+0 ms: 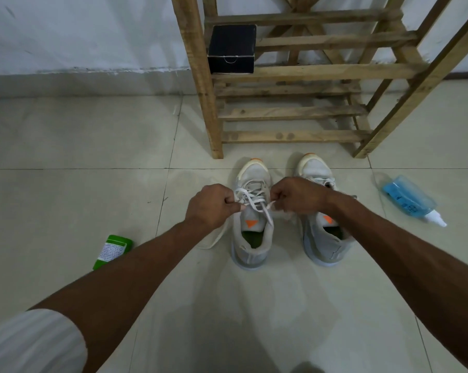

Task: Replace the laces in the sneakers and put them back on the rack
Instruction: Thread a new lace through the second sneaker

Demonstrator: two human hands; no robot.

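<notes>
Floor [93, 157] before rack [294, 135] | left hand [212, 205] and right hand [299, 196] each pinch a lace [250, 201] end over our left sneaker [254, 173] | right sneaker [315, 168] looks laced | we judge tying and racking remain.

Head-worn camera faces forward and down, close above the floor [74, 146].

Wooden slatted rack [294, 136]: one.
Pale grey mesh sneakers with orange toe tips: two, in front of the rack; left sneaker [254, 175], right sneaker [312, 168].
White flat laces [250, 197]: one in each sneaker.
Black cardboard box [231, 49]: one, on the rack.
Green flat plastic container [114, 249]: one, front-left of the rack.
Blue clear spray bottle [408, 199]: one, front-right of the rack.
Bare hands: two; left hand [211, 205], right hand [299, 196].
</notes>
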